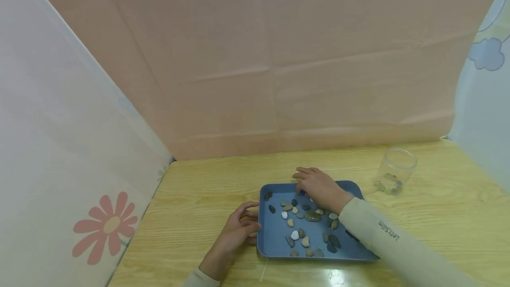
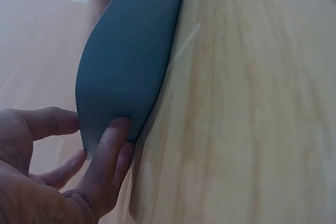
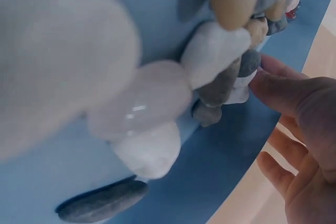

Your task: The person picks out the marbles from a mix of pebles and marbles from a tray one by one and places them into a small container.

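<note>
Pebbles [image 3: 152,93] fill the right wrist view, pale and grey ones lying close together on the blue tray [image 1: 275,236], with the right hand [image 1: 320,188] resting over the far end of the tray, fingers loosely bent near the stones; whether a fingertip already pinches one I cannot tell. At the tray's left edge the left hand [image 1: 236,233] steadies it, thumb and fingers pressed lightly against the rim without closing around it. Judging by how things lie, the sorting looks barely begun: most stones are scattered across the tray, while the clear plastic cup [image 1: 396,171], standing well apart to the right on the wooden table [image 1: 199,198], holds only a few greenish beads. Small lettering on the right sleeve [image 1: 388,230] reads roughly "LetsSlim".
</note>
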### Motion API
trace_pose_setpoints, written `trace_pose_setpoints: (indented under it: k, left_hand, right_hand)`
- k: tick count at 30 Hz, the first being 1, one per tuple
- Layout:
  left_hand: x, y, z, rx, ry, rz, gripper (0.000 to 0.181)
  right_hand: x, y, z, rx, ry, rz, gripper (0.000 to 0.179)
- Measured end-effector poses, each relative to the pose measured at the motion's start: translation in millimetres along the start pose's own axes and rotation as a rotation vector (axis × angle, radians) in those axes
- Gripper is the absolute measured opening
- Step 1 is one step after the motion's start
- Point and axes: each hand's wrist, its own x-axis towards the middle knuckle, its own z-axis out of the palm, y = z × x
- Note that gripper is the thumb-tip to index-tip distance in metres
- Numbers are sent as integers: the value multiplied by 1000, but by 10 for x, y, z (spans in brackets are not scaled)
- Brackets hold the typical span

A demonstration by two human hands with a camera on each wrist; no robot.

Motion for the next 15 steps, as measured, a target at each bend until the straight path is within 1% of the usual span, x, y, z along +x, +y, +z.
trace_pose_setpoints:
  k: [7,15]
  left_hand:
    - [0,-8,-7,6,7,2,62]
    - [-9,-1,3,8,4,11,61]
  right_hand:
    - [-30,-10,-26,15,26,4,23]
    - [-43,-9,-9,0,18,-5,18]
